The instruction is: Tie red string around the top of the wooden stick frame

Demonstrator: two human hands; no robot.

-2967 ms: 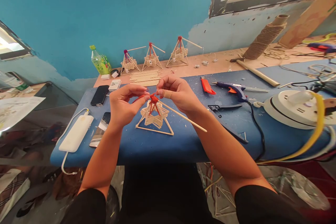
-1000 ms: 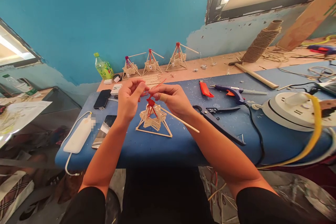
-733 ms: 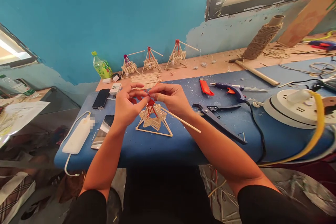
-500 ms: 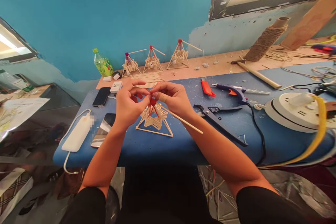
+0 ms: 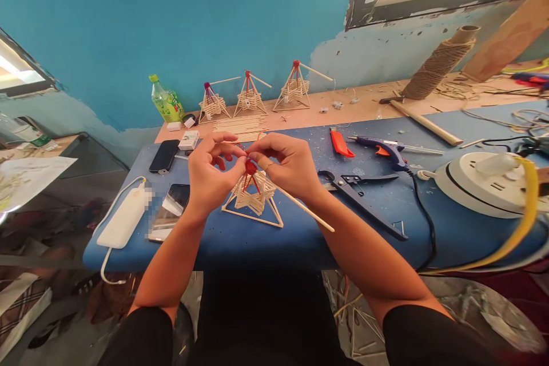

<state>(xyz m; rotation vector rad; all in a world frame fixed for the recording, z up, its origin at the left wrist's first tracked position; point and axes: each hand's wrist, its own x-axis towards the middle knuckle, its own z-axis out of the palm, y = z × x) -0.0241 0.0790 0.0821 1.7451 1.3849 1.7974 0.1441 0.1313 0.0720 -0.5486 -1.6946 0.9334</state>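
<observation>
A small pyramid frame of thin wooden sticks (image 5: 253, 200) stands on the blue table in front of me, with a star-shaped stack of sticks inside. Red cord (image 5: 250, 168) is wrapped round its peak, and one long stick (image 5: 306, 210) slants down to the right from there. Just above the peak, my left hand (image 5: 217, 168) is closed, thumb and index finger pinched on the cord. My right hand (image 5: 285, 163) pinches at the same spot, and an orange-red cord end shows above its fingers. The fingertips hide the exact grip.
Behind are several loose sticks (image 5: 240, 124), similar stick models (image 5: 295, 91) and a green bottle (image 5: 166, 100). To the right lie an orange-red cutter (image 5: 342, 143), a glue gun (image 5: 381, 147), pruning shears (image 5: 364, 206) and a white power hub (image 5: 476, 183). Phones (image 5: 165, 156) lie left.
Both hands stay pinched at the peak with only slight finger shifts. The slanting stick's free end sits slightly lower. The camera view has shifted a little.
</observation>
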